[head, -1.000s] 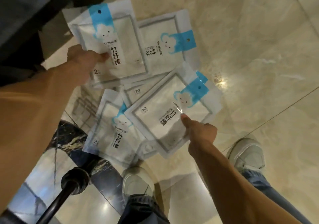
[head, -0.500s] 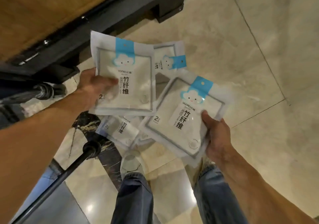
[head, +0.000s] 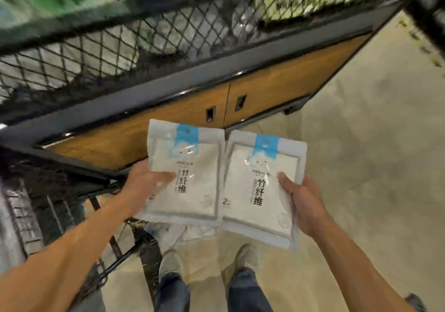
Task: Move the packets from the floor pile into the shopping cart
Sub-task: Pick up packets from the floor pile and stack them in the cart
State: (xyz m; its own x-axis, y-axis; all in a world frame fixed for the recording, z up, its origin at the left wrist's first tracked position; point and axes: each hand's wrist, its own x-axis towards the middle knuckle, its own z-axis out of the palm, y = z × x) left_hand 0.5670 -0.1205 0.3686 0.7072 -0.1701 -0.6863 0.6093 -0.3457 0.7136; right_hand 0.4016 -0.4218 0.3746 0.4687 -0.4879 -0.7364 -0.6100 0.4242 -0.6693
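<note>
Two packets up, side by side — left hand [head: 147, 181] grips the left packet [head: 185, 177], right hand [head: 304, 203] clamps the right packet [head: 262, 189], thumbs pressed on top.

Two flat white plastic packets, left one [head: 186, 174] and right one [head: 262, 186]: each has a light-blue top tab with a white cloud-face print and black characters down the front. Black diamond-mesh metal shelf guard [head: 120, 47]. Orange-brown wood-grain cabinet panels [head: 265, 90], black frame. Beige marbled floor tiles [head: 373, 167]. Blue denim jeans [head: 245, 292], whitish shoes [head: 245, 256].
</note>
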